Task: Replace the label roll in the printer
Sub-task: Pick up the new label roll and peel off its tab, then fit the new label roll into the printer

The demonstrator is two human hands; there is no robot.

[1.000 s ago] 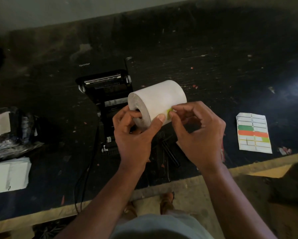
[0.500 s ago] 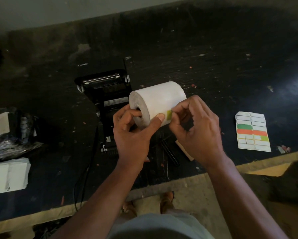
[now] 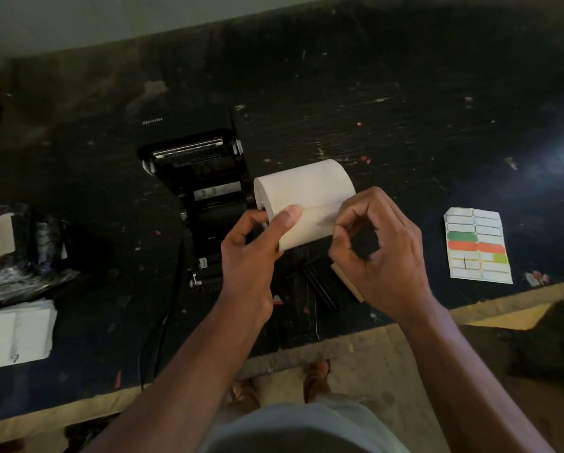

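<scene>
Dark, scuffed black worktop [image 3: 404, 103] with paint flecks all over it, pale wall running along the 12 o'clock edge. Only the one head view to go on, so here's what it gives.

Xprinter label printer [image 3: 202, 178] sits at about 10 o'clock from the hands with its lid flipped open and the bay looking empty, though it's dim in there so I can't swear to that. Cable [image 3: 163, 308] trails off toward 7 o'clock. Fresh white label roll [image 3: 306, 194] is held up in the air just right of the printer, not in it yet. Left hand [image 3: 251, 259] grips the roll's near end, thumb pressed flat on the paper and fingers curled round toward the core. Right hand [image 3: 382, 250] has thumb and forefinger pinched at the loose leading edge, the rest of the fingers curled in; looks to me like picking the end free.

A black spindle-looking rod [image 3: 319, 286] lies on the worktop under the hands at 6 o'clock. Coloured sticker sheet [image 3: 476, 246] is over at 3 o'clock, and a stack of white label sheets [image 3: 12, 335] at 8 o'clock.

What could go wrong, my guess: pull too hard at that edge and it tears or a label peels off its backing and gums things up. Loosen the left thumb and the roll unspools. Also easy to drop it in facing the wrong way.
</scene>
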